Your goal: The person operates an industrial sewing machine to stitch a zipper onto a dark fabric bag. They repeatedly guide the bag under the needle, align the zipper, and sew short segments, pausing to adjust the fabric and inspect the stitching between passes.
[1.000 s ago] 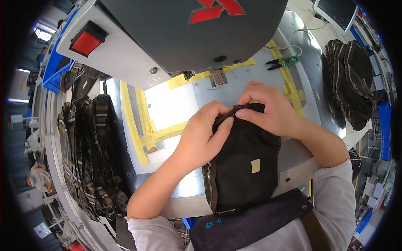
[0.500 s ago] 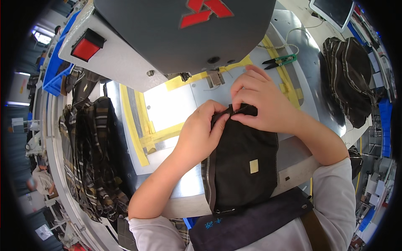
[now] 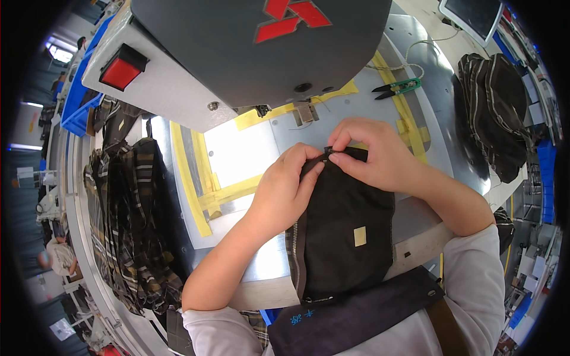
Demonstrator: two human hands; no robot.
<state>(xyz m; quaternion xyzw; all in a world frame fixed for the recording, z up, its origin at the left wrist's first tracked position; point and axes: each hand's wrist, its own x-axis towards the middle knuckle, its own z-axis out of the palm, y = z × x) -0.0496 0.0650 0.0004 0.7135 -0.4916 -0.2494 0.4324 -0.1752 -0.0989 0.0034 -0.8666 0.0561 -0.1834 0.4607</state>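
Note:
A dark brown fabric piece hangs over the front edge of the worktable, with a metal zipper along its left side and a small pale yellow patch on it. My left hand pinches its upper edge between thumb and fingers. Close beside it, my right hand pinches the same edge with thumb and forefinger, around a small dark tab or fold. What exactly lies between the fingertips is too small to make out. Just beyond both hands is the grey sewing machine head, its metal presser foot nearest them.
Green-handled thread snips lie at the back right. Plaid fabric pieces are piled on the left, and dark zippered pieces are stacked on the right. Yellow tape marks the metal table plate. A red switch sits on the machine.
My right hand's raised fingers have come down and curled in at the fabric's upper edge. The left hand keeps its grip, and the fabric stays nearly in place.

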